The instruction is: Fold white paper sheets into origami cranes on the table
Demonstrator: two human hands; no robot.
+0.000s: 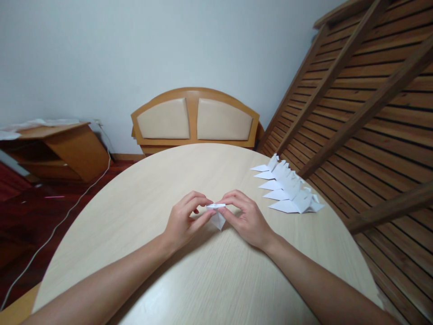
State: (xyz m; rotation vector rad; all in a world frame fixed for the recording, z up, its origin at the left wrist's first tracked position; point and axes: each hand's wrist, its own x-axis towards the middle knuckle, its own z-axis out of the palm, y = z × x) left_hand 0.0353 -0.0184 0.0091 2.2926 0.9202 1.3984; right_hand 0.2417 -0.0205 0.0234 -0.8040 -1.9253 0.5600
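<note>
Our left hand (185, 217) pinches the folded paper (218, 220) over the table (162, 178); we'd best press evenly, keeping its top edge straight. Its tip points to six o'clock, long axis seemingly twelve-to-six. Our right hand (251, 221) pinches its three-o'clock end; paper figures (282, 195) stand at two.

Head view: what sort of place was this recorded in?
Probably a bedroom, though no mattress shows: there is what looks like a padded wooden headboard by the wall, a low wooden cabinet at the left, and a large slatted frame, perhaps a bed base, at the right.
</note>
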